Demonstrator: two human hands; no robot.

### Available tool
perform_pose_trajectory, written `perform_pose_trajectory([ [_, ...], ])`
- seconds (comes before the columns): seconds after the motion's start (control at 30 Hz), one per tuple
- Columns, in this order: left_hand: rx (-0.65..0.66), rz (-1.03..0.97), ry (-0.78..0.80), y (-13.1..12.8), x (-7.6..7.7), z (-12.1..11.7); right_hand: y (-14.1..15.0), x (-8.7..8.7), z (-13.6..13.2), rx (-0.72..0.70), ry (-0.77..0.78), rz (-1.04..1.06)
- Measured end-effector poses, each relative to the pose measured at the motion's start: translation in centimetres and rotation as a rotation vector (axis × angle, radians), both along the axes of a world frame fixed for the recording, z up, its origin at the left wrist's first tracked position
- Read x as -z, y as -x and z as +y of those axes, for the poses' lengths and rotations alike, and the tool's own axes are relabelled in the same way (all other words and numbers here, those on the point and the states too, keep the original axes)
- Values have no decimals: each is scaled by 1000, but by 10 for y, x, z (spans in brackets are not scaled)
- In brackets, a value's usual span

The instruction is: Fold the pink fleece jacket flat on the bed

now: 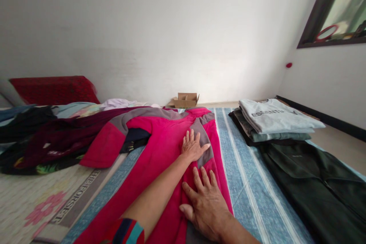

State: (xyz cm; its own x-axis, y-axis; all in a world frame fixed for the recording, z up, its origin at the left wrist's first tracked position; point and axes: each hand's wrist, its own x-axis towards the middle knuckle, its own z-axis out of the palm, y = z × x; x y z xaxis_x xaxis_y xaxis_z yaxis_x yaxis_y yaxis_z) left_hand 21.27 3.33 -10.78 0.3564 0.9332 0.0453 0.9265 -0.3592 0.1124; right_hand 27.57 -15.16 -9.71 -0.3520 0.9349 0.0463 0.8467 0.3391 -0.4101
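A pink and grey long-sleeved jacket or top [166, 141] lies spread on the blue striped cloth. One of its sleeves reaches out to the left, and the other side is folded in along the right edge. My left hand [193, 148] rests palm down, fingers spread, on the grey patch of the folded part. Closer to me, my right hand [208, 204] presses flat on the same garment, its fingers apart. Neither hand grips anything. The lower end of the garment is partly hidden by my forearms.
Folded clothes with a grey lettered shirt [280, 114] on top are stacked at the right, beside a dark jacket [317, 183]. Loose dark clothes [54, 141] heap at the left. A small cardboard box [185, 101] stands by the wall, and a red covered object [54, 89] sits back left.
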Motion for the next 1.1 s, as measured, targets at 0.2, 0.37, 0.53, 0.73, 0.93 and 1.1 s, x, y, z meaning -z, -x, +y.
perform_pose_trajectory([
  [0.2, -156, 8, 95, 6, 0, -7, 2, 4, 1, 17, -4, -1],
  [0.37, -158, -2, 96, 6, 4, -6, 2, 5, 1, 19, 8, -14],
  [0.53, -151, -13, 100, 7, 7, -5, 1, 2, 0, 12, 10, -27],
  [0.73, -147, -10, 115, 7, 6, -4, 2, 3, 0, 14, 4, -28],
  [0.93, -154, -10, 114, 6, 5, -4, 2, 7, 1, 26, -2, -34],
  [1.1, -156, -19, 102, 7, 6, -5, 3, 10, 1, 21, -8, -30],
])
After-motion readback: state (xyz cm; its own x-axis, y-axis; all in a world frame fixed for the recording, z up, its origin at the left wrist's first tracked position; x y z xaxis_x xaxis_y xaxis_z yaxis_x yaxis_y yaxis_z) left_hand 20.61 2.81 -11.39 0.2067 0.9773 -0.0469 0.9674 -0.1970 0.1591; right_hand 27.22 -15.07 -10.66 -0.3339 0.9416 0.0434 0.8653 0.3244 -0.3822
